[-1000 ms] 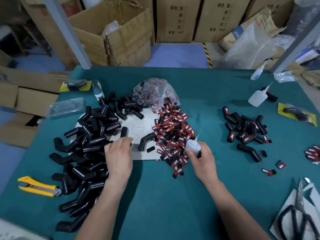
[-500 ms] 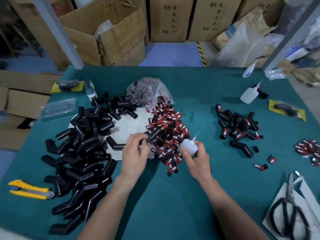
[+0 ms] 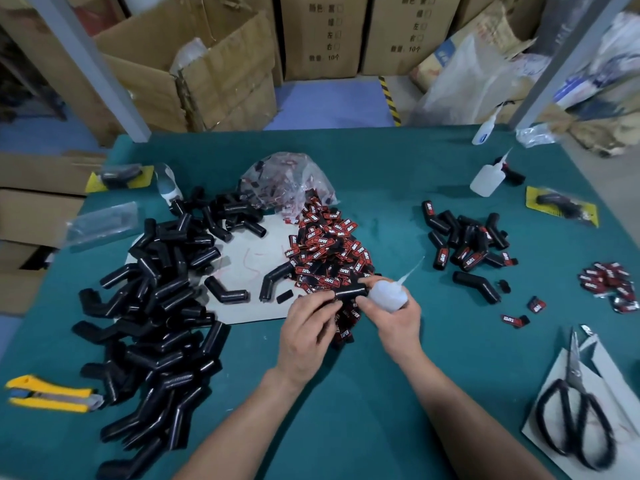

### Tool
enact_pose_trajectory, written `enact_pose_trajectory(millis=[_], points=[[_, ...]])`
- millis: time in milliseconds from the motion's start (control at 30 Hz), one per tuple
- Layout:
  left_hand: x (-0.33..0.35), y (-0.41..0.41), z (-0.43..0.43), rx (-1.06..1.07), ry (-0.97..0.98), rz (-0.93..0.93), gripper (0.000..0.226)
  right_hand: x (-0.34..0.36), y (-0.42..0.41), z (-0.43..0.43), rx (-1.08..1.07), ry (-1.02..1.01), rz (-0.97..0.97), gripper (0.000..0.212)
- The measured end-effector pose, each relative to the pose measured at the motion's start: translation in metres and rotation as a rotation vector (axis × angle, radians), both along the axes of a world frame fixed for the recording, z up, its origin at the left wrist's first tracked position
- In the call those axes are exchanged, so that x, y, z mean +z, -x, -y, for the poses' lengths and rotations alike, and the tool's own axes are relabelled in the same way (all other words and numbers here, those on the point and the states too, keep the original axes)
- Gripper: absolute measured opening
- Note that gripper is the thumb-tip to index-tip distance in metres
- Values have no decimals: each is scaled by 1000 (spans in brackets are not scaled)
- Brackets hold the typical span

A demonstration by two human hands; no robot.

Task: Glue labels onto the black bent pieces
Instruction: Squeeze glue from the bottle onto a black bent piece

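Observation:
My left hand pinches one black bent piece just above the near edge of the red-and-black label heap. My right hand grips a small white glue bottle, its thin nozzle pointing up and right, and its thumb and forefinger touch the same piece. A large pile of bare black bent pieces lies at the left. A smaller group with labels on them lies at the right.
A white sheet under the piles holds two loose bent pieces. Yellow utility knife lies near left, scissors on paper near right. Two more glue bottles stand far right. Cardboard boxes line the floor beyond the green table.
My left hand has moved from the left pile to the label heap, bringing a black bent piece with it. My right hand, still holding the bottle, now meets that piece.

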State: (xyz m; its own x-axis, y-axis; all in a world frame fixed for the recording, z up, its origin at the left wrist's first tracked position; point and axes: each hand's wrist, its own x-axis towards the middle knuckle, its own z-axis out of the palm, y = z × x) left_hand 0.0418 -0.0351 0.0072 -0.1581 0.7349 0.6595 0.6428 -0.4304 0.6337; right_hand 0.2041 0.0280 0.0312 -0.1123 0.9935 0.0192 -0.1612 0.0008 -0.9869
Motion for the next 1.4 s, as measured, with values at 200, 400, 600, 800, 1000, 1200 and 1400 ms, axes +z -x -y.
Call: enact_pose_trajectory(millis=[200, 400, 600, 800, 1000, 1200, 1400], points=[[9, -7, 6, 58, 354, 446, 45, 0, -1, 1, 75, -13, -44, 28], [11, -5, 5, 56, 376, 496, 38, -2, 0, 3, 115, -4, -47, 29], [10, -5, 6, 57, 355, 462, 35, 3, -1, 6, 105, 6, -3, 24], [2, -4, 6, 59, 257, 334, 30, 4, 0, 5, 77, 40, 19, 18], [8, 14, 2, 38, 189, 31, 32, -3, 3, 2, 7, 79, 99, 25], [6, 63, -17, 601, 501, -353, 42, -14, 7, 1, 18, 115, 244, 39], [13, 39, -12, 394, 328, 37, 21, -7, 8, 5, 133, -3, 236, 23]])
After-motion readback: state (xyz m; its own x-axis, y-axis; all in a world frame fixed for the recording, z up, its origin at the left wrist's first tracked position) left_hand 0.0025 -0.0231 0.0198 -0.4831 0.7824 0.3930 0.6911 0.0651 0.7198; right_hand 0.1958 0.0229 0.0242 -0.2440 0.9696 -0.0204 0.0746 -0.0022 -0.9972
